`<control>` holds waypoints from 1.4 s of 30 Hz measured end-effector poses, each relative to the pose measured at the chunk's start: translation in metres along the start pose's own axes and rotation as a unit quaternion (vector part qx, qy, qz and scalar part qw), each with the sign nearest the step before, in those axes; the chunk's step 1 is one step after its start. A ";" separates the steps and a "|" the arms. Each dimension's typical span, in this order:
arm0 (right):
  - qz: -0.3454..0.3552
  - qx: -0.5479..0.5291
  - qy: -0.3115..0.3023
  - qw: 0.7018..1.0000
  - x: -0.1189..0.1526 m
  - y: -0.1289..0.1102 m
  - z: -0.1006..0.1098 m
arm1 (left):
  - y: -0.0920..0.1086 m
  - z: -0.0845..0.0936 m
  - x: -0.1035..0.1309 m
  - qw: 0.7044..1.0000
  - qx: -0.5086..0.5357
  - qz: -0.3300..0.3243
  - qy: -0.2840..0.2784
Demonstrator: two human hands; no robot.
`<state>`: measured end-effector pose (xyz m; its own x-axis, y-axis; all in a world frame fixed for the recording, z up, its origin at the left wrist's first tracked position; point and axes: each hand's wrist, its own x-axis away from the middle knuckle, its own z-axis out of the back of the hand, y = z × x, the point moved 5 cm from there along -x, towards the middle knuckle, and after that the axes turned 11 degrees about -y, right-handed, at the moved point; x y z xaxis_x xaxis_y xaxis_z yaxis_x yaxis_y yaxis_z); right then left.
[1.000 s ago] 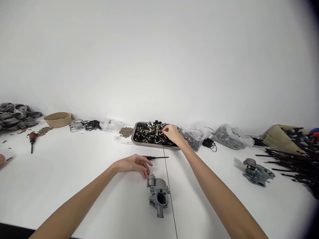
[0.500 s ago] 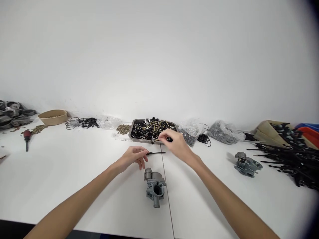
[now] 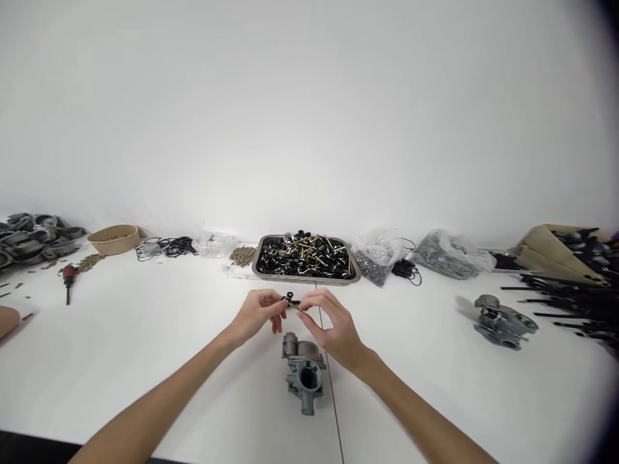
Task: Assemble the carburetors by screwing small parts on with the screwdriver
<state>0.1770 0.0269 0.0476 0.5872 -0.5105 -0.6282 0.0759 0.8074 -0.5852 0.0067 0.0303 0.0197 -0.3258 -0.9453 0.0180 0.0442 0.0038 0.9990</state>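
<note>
My left hand (image 3: pixel 261 312) is closed, pinching a small black part (image 3: pixel 289 296) between thumb and fingertips. Opposite it, my right hand (image 3: pixel 331 319) pinches a thin brass-coloured piece (image 3: pixel 294 306) that meets the black part. The fingertips of both hands are close together, and their exact contact is hard to make out. Just below the hands, a grey metal carburetor body (image 3: pixel 304 374) stands on the white table with its round bore facing me. Behind the hands lies a metal tray (image 3: pixel 309 280) filled with black and brass-coloured parts.
A second carburetor (image 3: pixel 505 325) sits at the right, beside a pile of black cables (image 3: pixel 570 306). Plastic bags (image 3: pixel 449 254) of small parts line the wall. On the left are a beige bowl (image 3: pixel 113 243), a red-handled screwdriver (image 3: pixel 69 277) and grey metal castings (image 3: pixel 33 241).
My right hand has come down from the tray's front edge with the brass-coloured piece and now meets my left hand. The view has shifted slightly left.
</note>
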 end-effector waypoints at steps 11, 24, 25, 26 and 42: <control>-0.188 -0.356 -0.234 0.885 0.014 0.013 -0.040 | 0.005 0.002 0.096 0.968 -0.134 0.056 0.204; -0.180 -0.385 -0.222 0.878 0.016 0.013 -0.045 | -0.021 -0.034 0.114 0.968 -0.130 0.076 0.202; -0.181 -0.386 -0.221 0.877 0.016 0.013 -0.045 | -0.020 -0.033 0.114 0.967 -0.132 0.076 0.203; -0.181 -0.388 -0.221 0.876 0.016 0.013 -0.045 | -0.020 -0.032 0.115 0.967 -0.132 0.077 0.204; -0.171 -0.380 -0.166 0.894 0.016 0.012 -0.046 | -0.014 -0.043 0.126 0.926 -0.251 0.090 0.267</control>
<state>0.1501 0.0142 0.0067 0.8503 -0.4715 -0.2336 -0.1987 0.1234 -0.9723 0.0058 -0.1030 0.0062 0.2366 -0.9713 0.0262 0.5292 0.1515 0.8348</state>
